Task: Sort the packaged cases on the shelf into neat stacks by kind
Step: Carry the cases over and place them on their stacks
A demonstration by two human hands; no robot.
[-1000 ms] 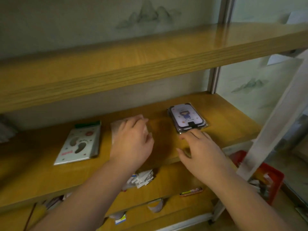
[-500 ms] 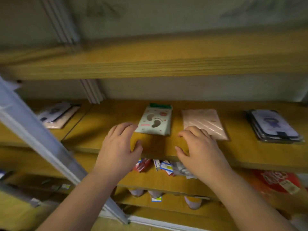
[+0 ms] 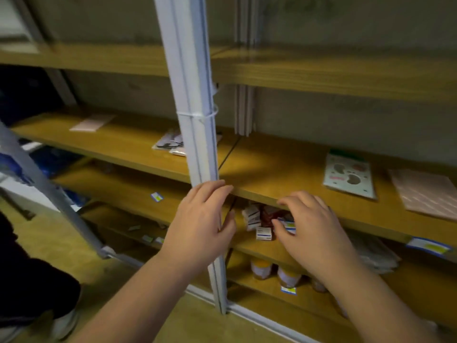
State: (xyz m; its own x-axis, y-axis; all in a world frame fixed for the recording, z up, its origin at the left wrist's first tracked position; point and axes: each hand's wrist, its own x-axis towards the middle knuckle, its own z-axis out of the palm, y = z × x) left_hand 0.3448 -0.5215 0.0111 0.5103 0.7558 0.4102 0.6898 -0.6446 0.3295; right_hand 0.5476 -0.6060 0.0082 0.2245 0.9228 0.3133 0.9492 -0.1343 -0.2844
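Note:
On the wooden shelf (image 3: 272, 174) a pale green packaged case with footprint pictures (image 3: 348, 175) lies at the right, and a pink packaged case (image 3: 425, 191) lies beside it at the frame edge. Left of the white upright post (image 3: 195, 125), a small pile of dark-printed cases (image 3: 170, 143) lies partly hidden by the post, and another pink case (image 3: 91, 122) lies farther left. My left hand (image 3: 200, 224) hovers in front of the post, fingers spread, empty. My right hand (image 3: 311, 229) hovers before the shelf's front edge, fingers apart, empty.
Small white and red boxes (image 3: 259, 221) sit on the shelf below, and jars (image 3: 274, 273) stand lower still. A slanted grey bar (image 3: 49, 189) crosses the left. A person's dark trouser leg and shoe (image 3: 32, 300) are at the bottom left on the yellow floor.
My view has swung left along the shelf, so the green and pink cases slid to the right edge. Both hands moved left with it, empty, off the cases.

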